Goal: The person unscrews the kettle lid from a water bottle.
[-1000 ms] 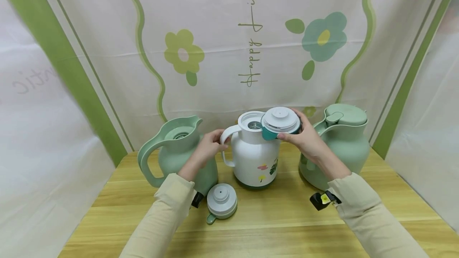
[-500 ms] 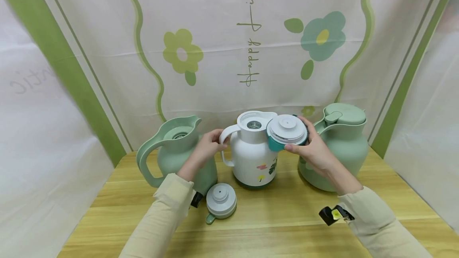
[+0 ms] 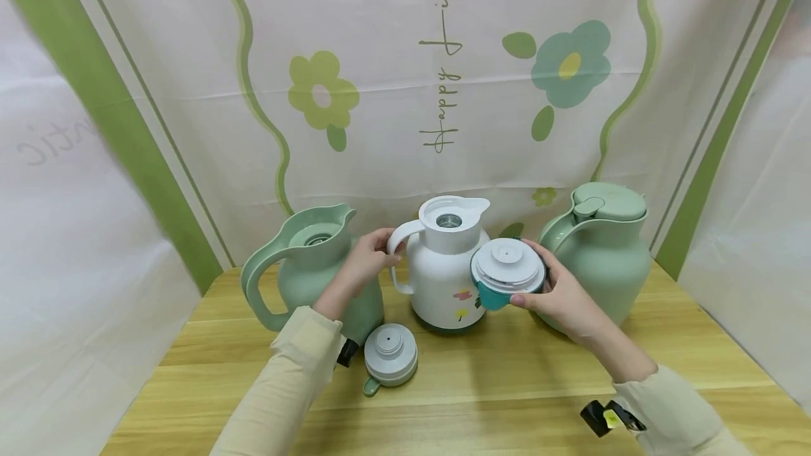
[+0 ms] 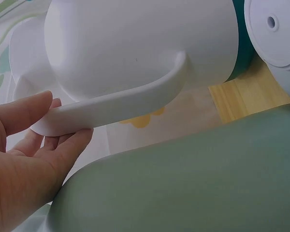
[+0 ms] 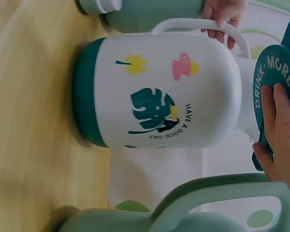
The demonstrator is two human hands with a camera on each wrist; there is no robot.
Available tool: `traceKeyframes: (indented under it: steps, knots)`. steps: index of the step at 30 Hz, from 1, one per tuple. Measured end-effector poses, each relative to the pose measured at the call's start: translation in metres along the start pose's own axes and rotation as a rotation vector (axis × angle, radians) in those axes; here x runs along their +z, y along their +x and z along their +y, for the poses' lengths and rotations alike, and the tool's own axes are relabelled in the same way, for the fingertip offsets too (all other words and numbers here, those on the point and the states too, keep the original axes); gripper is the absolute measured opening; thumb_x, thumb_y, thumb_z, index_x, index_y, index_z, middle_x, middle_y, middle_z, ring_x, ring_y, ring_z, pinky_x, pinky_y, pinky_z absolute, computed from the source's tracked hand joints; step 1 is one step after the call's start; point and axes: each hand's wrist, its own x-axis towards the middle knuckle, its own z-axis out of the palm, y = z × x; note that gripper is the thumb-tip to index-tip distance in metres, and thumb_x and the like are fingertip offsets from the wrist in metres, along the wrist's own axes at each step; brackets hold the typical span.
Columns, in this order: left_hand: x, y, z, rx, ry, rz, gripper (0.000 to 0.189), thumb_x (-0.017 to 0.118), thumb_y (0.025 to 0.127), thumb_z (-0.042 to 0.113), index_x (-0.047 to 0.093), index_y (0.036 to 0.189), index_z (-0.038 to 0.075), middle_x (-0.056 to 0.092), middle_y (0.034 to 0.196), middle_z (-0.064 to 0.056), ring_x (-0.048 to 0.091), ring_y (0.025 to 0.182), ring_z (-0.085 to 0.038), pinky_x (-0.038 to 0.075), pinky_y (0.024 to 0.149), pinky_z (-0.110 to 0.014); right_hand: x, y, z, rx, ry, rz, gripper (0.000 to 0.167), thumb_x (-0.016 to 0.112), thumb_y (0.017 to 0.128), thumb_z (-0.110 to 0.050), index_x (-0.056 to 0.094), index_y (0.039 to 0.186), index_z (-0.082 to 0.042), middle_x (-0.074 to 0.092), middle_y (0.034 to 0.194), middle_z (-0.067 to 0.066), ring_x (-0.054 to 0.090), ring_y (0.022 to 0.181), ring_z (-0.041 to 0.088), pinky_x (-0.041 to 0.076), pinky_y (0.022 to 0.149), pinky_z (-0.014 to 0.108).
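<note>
In the head view my left hand (image 3: pixel 366 260) pinches the upper part of the handle of a white thermos jug (image 3: pixel 437 283), its thumb and fingers on either side of the handle (image 4: pixel 116 107) in the left wrist view. The jug stands upright with its mouth uncovered. My right hand (image 3: pixel 566 301) grips a jug lid (image 3: pixel 509 264) by its side, in front of and right of the jug. The lid is upside down, white underside up; its teal top (image 5: pixel 275 72) bears lettering. A second lid (image 3: pixel 391 352), grey with a green tab, lies underside up on the table.
A green jug (image 3: pixel 332 280) without its lid stands at the left, close to my left hand. Another green jug (image 3: pixel 611 259) with its lid on stands behind my right hand. All rest on a wooden table (image 3: pixel 481 414) before a printed cloth (image 3: pixel 380 34).
My right hand has carried the teal and white lid away from the jug's mouth, first rightward, then down and nearer. The left hand has stayed on the handle.
</note>
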Motion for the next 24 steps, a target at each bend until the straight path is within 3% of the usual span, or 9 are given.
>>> traceKeyframes:
  steps: [3, 8, 10, 13, 16, 19, 24]
  knots:
    - [0.0, -0.001, 0.001, 0.001, -0.006, 0.006, 0.039, 0.056, 0.088, -0.007, 0.054, 0.127, -0.004, 0.06, 0.116, -0.023, 0.057, 0.104, -0.026, 0.048, 0.092, -0.035, 0.003, -0.004, 0.006, -0.005, -0.014, -0.003, 0.094, 0.074, 0.08, -0.004, 0.011, 0.15, 0.001, 0.024, 0.148, 0.024, 0.037, 0.121, -0.012, 0.034, 0.095, 0.001]
    - [0.001, -0.002, 0.002, 0.001, 0.003, 0.005, 0.042, 0.056, 0.087, -0.007, 0.053, 0.128, -0.004, 0.06, 0.117, -0.023, 0.057, 0.106, -0.027, 0.048, 0.094, -0.037, 0.006, -0.013, 0.018, 0.015, -0.023, -0.028, 0.094, 0.075, 0.079, -0.005, 0.013, 0.15, 0.002, 0.023, 0.148, 0.028, 0.037, 0.117, -0.018, 0.034, 0.094, 0.0]
    - [0.001, -0.002, 0.003, -0.007, 0.002, 0.004, 0.042, 0.056, 0.087, -0.007, 0.053, 0.129, -0.003, 0.061, 0.117, -0.022, 0.057, 0.106, -0.027, 0.048, 0.095, -0.038, 0.007, -0.017, 0.024, 0.033, -0.026, -0.044, 0.095, 0.075, 0.079, -0.006, 0.012, 0.15, 0.001, 0.021, 0.15, 0.029, 0.037, 0.126, -0.008, 0.033, 0.094, 0.0]
    - [0.001, -0.001, 0.002, -0.015, 0.003, 0.004, 0.043, 0.056, 0.087, -0.006, 0.052, 0.13, -0.002, 0.061, 0.118, -0.022, 0.056, 0.106, -0.026, 0.047, 0.095, -0.038, 0.009, -0.021, 0.033, 0.065, -0.048, -0.065, 0.095, 0.076, 0.079, -0.008, 0.013, 0.15, 0.001, 0.021, 0.151, 0.029, 0.028, 0.14, 0.02, 0.031, 0.094, -0.001]
    - [0.001, -0.001, 0.002, -0.014, 0.004, 0.005, 0.043, 0.056, 0.087, -0.006, 0.052, 0.13, -0.002, 0.06, 0.118, -0.022, 0.056, 0.106, -0.026, 0.047, 0.096, -0.038, 0.01, -0.024, 0.041, 0.084, -0.096, -0.089, 0.095, 0.077, 0.078, -0.011, 0.016, 0.149, 0.001, 0.025, 0.15, 0.029, 0.019, 0.14, 0.043, 0.031, 0.093, 0.0]
    - [0.001, -0.002, 0.003, -0.014, 0.005, 0.008, 0.042, 0.056, 0.087, -0.006, 0.053, 0.129, -0.002, 0.061, 0.118, -0.022, 0.057, 0.107, -0.027, 0.048, 0.096, -0.039, 0.011, -0.025, 0.048, 0.105, -0.153, -0.117, 0.097, 0.08, 0.076, -0.014, 0.017, 0.148, 0.003, 0.033, 0.145, 0.03, 0.029, 0.135, 0.046, 0.036, 0.091, 0.005]
    - [0.001, -0.002, 0.002, -0.01, 0.01, 0.011, 0.04, 0.056, 0.087, -0.006, 0.054, 0.127, -0.003, 0.061, 0.116, -0.021, 0.057, 0.106, -0.027, 0.048, 0.095, -0.039, 0.014, -0.025, 0.06, 0.157, -0.235, -0.154, 0.1, 0.083, 0.074, -0.019, 0.019, 0.147, 0.005, 0.043, 0.138, 0.03, 0.047, 0.123, 0.037, 0.045, 0.089, 0.02]
